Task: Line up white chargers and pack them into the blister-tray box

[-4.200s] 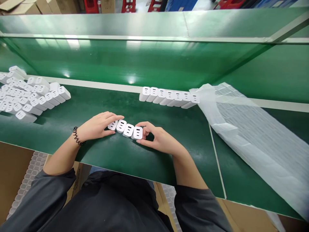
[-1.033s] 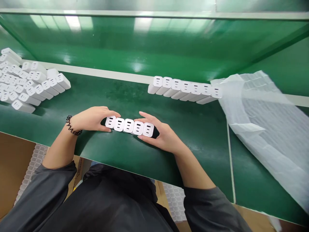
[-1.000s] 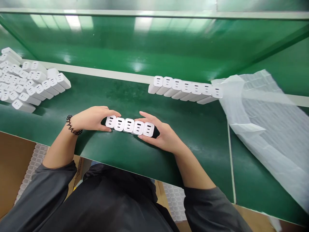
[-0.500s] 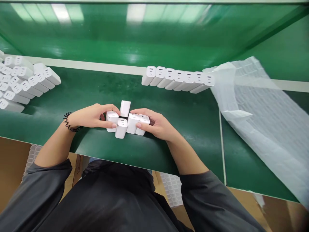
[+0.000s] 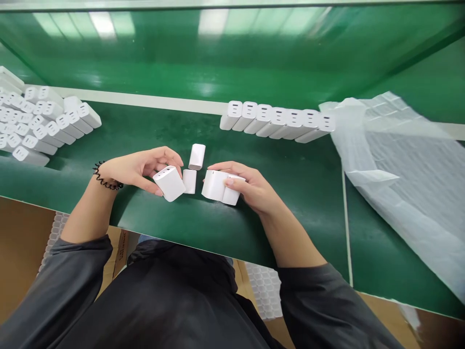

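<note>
My left hand [image 5: 148, 167] grips a white charger block [image 5: 170, 185] between thumb and fingers, tilted with its port face up and to the left. My right hand [image 5: 245, 184] clasps two white charger blocks side by side, an inner block [image 5: 213, 185] and an outer block [image 5: 231, 195]. Between the hands, a white block [image 5: 189, 181] is on the green bench right beside the left hand's charger. Just behind it is another white block [image 5: 197, 156], touched by neither hand.
Several white chargers [image 5: 47, 121] are massed at the left on the green bench [image 5: 145, 126]. Toward the back right, a row of chargers [image 5: 278, 120] leans together, ports up. Translucent white wrapping [image 5: 410, 179] covers the right side. Cardboard [image 5: 25, 252] is below the front edge.
The chargers between my hands have come apart. The left one is now tilted in my left hand, and the right pair has moved away to the right with my right hand.
</note>
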The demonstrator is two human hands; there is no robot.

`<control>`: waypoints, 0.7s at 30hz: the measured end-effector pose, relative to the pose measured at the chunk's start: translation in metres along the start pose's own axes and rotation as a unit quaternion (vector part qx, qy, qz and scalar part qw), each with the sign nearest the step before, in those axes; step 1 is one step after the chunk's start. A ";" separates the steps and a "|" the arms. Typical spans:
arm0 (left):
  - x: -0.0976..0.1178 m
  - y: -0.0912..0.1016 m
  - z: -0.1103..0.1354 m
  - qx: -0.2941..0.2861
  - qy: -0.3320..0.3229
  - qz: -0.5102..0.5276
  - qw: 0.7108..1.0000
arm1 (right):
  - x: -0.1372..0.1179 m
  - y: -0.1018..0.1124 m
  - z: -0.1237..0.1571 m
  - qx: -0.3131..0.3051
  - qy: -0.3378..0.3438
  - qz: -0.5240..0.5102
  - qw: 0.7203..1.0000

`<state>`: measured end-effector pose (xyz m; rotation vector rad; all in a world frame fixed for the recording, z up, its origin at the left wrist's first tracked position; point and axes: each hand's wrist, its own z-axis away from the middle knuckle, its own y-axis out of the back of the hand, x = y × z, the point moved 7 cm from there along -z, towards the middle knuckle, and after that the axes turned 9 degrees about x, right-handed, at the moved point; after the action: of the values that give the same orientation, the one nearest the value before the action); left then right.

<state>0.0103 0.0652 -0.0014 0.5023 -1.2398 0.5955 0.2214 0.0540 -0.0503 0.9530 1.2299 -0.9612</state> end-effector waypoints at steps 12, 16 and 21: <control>0.013 0.003 0.000 -0.002 -0.071 0.058 0.996 | 0.002 0.000 0.000 0.001 -0.007 -0.023 1.000; 0.016 0.004 0.003 -0.012 -0.087 0.046 0.995 | 0.001 0.000 0.001 -0.001 -0.004 -0.012 1.000; 0.011 0.019 0.004 0.046 -0.087 0.007 0.995 | 0.002 0.002 0.001 0.005 -0.009 -0.010 1.000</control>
<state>-0.0026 0.0788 0.0111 0.6325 -1.3858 0.6338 0.2241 0.0541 -0.0525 0.9393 1.2215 -0.9902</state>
